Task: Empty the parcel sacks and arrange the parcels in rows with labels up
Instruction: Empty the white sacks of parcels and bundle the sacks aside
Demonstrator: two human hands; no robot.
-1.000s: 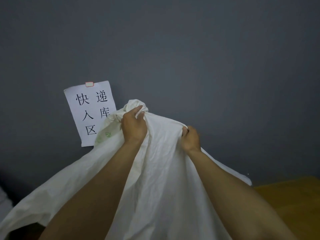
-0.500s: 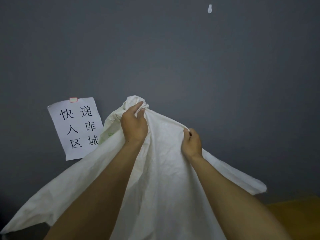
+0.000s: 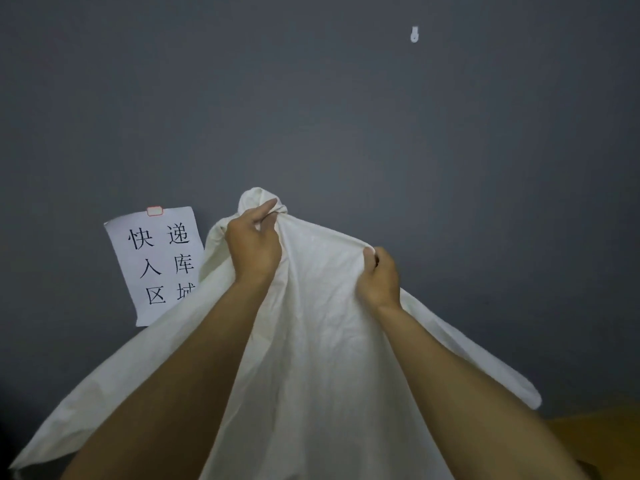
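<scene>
Holding: the left hand (image 3: 254,247) grips a bunched corner of the big white cloth parcel sack (image 3: 311,358), with its fingers curled tight round a knob of cloth.
Other hand: the right hand (image 3: 379,277) pinches the top edge of the sack, a little lower and off to the right.
Sack: it hangs up high in front of the person, spread wide like a tent. No parcels show, and I cannot tell if any are inside.
Doing it well: this looks like the shake-out. Hold both spots tight, lift high, shake with the open end down, then feel the folds for a stuck parcel.
Table: a yellow-brown wooden top (image 3: 595,434) peeps out low on the right.
Sign: a white paper sheet (image 3: 156,261) on the dark grey wall (image 3: 346,116) reads 快递 入库 区域. The sack covers part of the last word.
Hook: a small white hook (image 3: 414,33) sits high on the wall.
</scene>
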